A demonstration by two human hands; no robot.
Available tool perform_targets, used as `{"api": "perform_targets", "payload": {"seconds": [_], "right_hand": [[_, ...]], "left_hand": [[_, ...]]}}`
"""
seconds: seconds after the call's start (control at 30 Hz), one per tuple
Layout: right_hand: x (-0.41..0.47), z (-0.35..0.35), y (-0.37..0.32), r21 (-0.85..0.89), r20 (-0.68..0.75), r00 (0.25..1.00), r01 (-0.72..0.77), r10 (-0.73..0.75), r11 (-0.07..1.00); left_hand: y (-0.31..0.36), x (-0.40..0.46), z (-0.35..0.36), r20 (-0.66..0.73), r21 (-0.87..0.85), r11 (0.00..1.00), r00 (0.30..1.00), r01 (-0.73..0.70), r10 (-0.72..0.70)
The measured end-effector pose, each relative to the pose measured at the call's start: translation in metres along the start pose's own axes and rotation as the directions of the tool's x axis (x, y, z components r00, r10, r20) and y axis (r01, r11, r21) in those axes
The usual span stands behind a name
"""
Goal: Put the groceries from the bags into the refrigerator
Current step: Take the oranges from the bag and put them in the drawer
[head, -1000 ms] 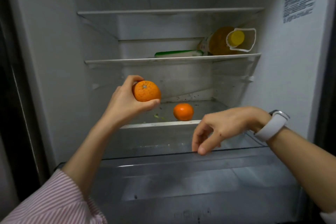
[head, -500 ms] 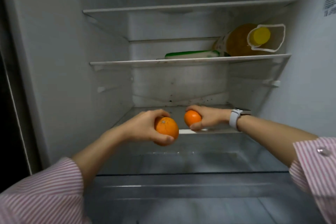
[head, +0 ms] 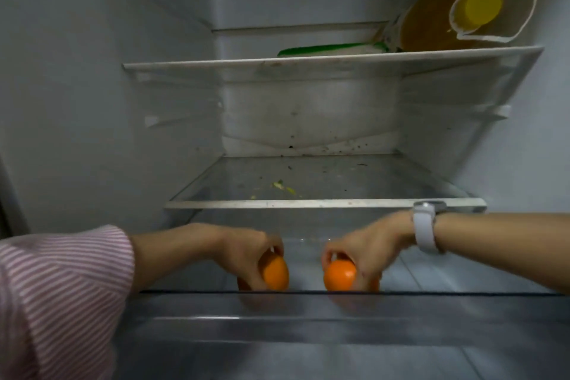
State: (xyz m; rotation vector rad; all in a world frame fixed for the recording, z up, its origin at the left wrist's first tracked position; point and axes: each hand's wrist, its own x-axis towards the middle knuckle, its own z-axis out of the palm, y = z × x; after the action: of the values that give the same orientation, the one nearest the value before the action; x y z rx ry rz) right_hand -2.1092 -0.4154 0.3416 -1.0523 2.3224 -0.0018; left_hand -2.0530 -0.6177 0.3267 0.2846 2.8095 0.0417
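Each hand grips an orange from above: left hand (head: 246,251) on the left orange (head: 275,274), right hand (head: 367,248) on the right orange (head: 339,275), both low in the drawer (head: 339,311) near its front edge, apart.

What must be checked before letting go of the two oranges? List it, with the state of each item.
1. Left hand grips the left orange: ok.
2. Right hand grips the right orange: ok.
3. Oranges apart, not touching: ok.
4. Both oranges below the glass shelf, inside the drawer behind its front rim: ok.
5. Oranges resting on the drawer floor: cannot tell, the rim hides their undersides.
6. Space around them free of other items: ok as far as visible.
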Motion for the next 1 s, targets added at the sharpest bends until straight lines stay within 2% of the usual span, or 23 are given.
{"api": "perform_targets", "payload": {"seconds": [0.1, 0.23, 0.37, 0.5, 0.63, 0.77, 0.9, 1.0], "right_hand": [[0.029, 0.015, 0.021, -0.079, -0.173, 0.984, 0.029, -0.042, 0.996], [0.056, 0.017, 0.037, 0.021, -0.387, 0.921, 0.065, -0.052, 0.998], [0.078, 0.029, 0.049, 0.065, -0.475, 0.880, 0.064, -0.025, 0.996], [0.082, 0.033, 0.054, 0.098, -0.457, 0.889, 0.055, -0.004, 0.994], [0.072, 0.028, 0.045, 0.050, -0.396, 0.917, -0.021, 0.039, 0.999], [0.046, 0.014, 0.030, -0.096, -0.278, 0.953, -0.155, 0.123, 0.983], [0.017, 0.003, 0.008, -0.242, -0.131, 0.968, -0.239, 0.212, 0.940], [-0.004, 0.000, -0.008, -0.220, -0.035, 0.953, -0.300, 0.300, 0.928]], "left_hand": [[-0.005, 0.015, 0.006, -0.025, -0.020, 1.000, 0.999, 0.022, -0.023], [-0.017, 0.033, 0.017, -0.145, -0.100, 0.992, 0.985, 0.078, -0.092], [-0.028, 0.044, 0.032, -0.250, -0.210, 0.970, 0.952, 0.125, -0.177], [-0.030, 0.053, 0.040, -0.250, -0.266, 0.950, 0.940, 0.162, -0.230], [-0.028, 0.054, 0.036, -0.226, -0.218, 0.964, 0.953, 0.150, -0.200], [-0.012, 0.045, 0.022, -0.191, -0.090, 0.993, 0.978, 0.072, -0.088], [0.008, 0.032, 0.005, -0.044, 0.088, 0.996, 0.999, -0.005, 0.009], [0.026, 0.018, -0.010, -0.012, 0.220, 0.973, 0.997, -0.075, 0.079]]}}
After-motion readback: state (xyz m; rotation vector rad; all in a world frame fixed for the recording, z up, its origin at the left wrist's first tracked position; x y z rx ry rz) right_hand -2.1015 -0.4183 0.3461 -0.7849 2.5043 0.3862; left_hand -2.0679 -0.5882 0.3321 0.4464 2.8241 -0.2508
